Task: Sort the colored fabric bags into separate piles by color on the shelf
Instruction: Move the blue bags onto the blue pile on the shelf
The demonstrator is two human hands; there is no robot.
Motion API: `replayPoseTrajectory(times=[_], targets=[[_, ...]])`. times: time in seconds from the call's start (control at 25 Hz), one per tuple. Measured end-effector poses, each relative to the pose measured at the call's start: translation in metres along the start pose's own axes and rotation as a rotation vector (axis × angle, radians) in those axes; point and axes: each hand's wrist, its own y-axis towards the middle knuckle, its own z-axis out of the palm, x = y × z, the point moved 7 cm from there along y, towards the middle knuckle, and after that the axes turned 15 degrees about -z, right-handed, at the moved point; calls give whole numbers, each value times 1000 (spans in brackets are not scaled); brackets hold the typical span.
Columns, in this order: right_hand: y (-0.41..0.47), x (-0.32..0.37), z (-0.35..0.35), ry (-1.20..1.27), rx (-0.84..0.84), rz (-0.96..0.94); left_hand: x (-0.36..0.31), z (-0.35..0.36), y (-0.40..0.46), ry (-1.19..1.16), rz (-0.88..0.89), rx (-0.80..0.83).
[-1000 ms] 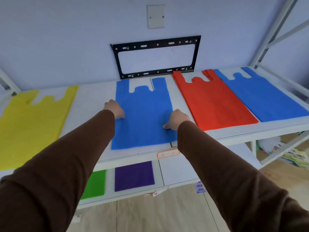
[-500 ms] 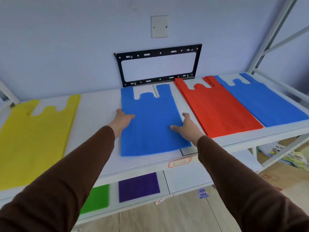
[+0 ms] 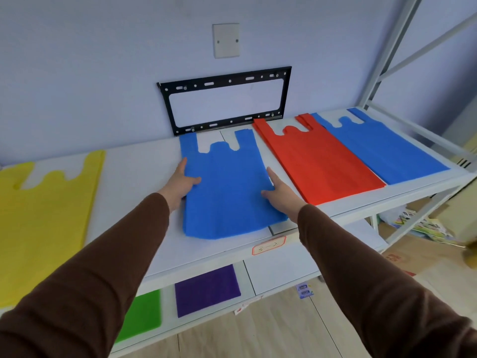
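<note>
Two hands (image 3: 180,182) (image 3: 280,193) flanking felt-like blue bag (image 3: 227,192)

A single head-worn view, directed forward and down at close range; the shelf (image 3: 134,182) is seen beyond both outstretched hands.

Pale lilac wall (image 3: 77,73) behind everything. White blank cover plate (image 3: 226,40) with two screws, high on the wall, straight beyond the fingers. Below it a black metal mounting bracket (image 3: 224,99), rectangular and slotted, fixed to the wall. Small red-bordered label (image 3: 269,245) with handwriting too small to read, nearer the viewer than the fingers. White metal frame uprights and diagonal braces (image 3: 392,60) far right of the fingers. Wood-look plank floor (image 3: 271,329) at the bottom. Small purple printed tag (image 3: 304,290) at the floor line. Printed packets (image 3: 420,223) and brown cardboard (image 3: 407,257) on the floor, low right; details blurred.
</note>
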Motion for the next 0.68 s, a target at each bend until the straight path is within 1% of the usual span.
replayPoseTrajectory(times=[0.12, 0.2, 0.28, 0.4, 0.48, 0.68], targets=[[-4, 3, 1, 148, 31, 32, -5, 6, -3, -74, -48, 185], [-1, 13, -17, 191, -10, -3, -24, 13, -5, -71, -17, 209], [4, 29, -54, 198, -60, -106, -58, 28, -9, -36, 81, 177], [7, 52, -134, 164, -132, -260, -125, 75, -21, 26, 279, 152], [6, 55, -201, 155, -187, -334, -168, 129, -28, 39, 385, 176], [5, 41, -379, 209, -285, -411, -255, 289, -35, 62, 504, 202]])
